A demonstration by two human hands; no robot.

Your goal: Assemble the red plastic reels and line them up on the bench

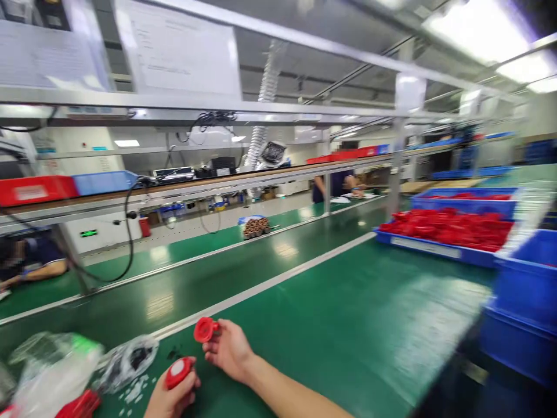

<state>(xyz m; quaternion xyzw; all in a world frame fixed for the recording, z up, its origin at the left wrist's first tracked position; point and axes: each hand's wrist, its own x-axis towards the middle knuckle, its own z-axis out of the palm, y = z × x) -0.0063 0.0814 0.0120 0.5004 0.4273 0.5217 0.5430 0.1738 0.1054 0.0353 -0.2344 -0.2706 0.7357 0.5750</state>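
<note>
Low in the head view, my left hand (173, 390) is closed around a red round plastic part (177, 373) with a white disc on its face. Just right of it and a little higher, my right hand (231, 348) pinches a second red plastic part (204, 330), ring-shaped with a hollow middle, between thumb and fingers. The two parts are apart, above the green work surface (313, 325). Beside my left hand lie scattered small white pieces (136, 390) and a clear plastic bag (130, 359) with dark bits in it.
A blue tray (435, 249) heaped with red parts stands at right, near stacked blue bins (526, 290). Another plastic bag (52, 371) lies at lower left. A metal shelf (217, 188) crosses ahead. Across the line, two other people work, one far left, one beyond the post.
</note>
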